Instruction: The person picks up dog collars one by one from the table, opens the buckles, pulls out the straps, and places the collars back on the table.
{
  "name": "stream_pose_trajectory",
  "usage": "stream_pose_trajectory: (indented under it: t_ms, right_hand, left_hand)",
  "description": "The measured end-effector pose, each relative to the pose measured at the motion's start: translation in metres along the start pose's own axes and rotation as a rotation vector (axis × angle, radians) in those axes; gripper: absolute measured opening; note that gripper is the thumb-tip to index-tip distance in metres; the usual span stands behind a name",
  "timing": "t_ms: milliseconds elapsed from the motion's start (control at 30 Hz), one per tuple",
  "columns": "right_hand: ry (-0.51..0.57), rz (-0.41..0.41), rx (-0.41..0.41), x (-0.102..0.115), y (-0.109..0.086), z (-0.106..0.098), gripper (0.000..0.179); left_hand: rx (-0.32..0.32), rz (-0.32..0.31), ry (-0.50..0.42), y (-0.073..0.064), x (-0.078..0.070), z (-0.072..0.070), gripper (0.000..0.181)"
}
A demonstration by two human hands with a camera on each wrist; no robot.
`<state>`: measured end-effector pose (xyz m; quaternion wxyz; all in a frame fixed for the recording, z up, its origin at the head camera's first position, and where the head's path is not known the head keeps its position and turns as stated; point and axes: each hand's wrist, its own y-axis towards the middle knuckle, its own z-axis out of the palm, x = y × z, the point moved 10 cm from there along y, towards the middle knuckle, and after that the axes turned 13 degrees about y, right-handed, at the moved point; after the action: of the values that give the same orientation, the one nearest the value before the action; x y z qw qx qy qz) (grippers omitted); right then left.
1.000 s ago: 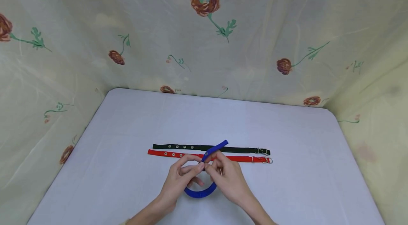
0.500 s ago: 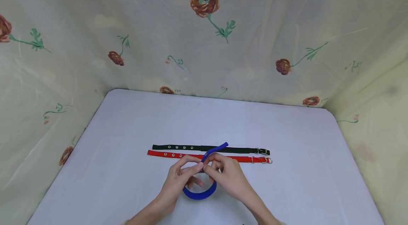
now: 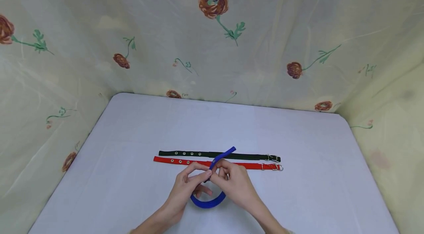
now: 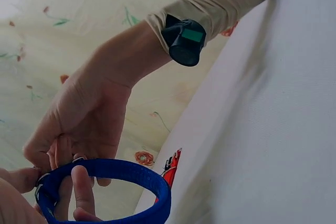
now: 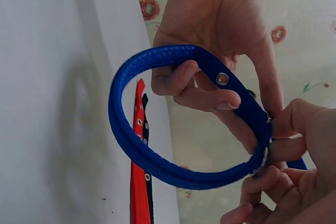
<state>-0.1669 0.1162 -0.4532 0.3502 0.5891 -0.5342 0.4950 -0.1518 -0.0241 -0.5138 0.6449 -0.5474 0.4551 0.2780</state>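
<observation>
A blue collar, bent into a loop, is held up between both hands. Its free end sticks out past the fingers toward the back of the table. The left hand pinches it near the buckle, with some fingers inside the loop. The right hand pinches the strap right beside the left fingertips. In the right wrist view the loop of the collar shows a metal eyelet, and the buckle is partly covered by fingers. Behind the hands lie a red collar and a black collar.
The red and black collars lie flat and parallel on the white table, eyelets to the left and buckles to the right. A floral curtain surrounds the table at the back and sides.
Both hands stay nearly in place around the blue collar. The collar's free end has bent and shifted slightly, and the right fingers have moved a little at the buckle.
</observation>
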Motion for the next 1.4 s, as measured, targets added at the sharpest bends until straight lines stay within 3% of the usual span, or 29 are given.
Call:
stream_pose_trajectory:
  t_ms: [633, 1100, 1400]
  right_hand:
    - [-0.065, -0.054, -0.041, 0.008, -0.003, 0.000, 0.009]
    - [-0.079, -0.008, -0.094, 0.005, -0.007, -0.007, 0.005]
    - [-0.093, -0.048, -0.114, 0.005, -0.013, -0.014, 0.017]
  left_hand:
    - [-0.034, 0.011, 0.013, -0.003, 0.000, 0.002, 0.039]
    - [-0.052, 0.004, 0.023, -0.004, 0.001, 0.004, 0.046]
    - [-0.035, 0.003, 0.037, -0.007, -0.001, 0.005, 0.048]
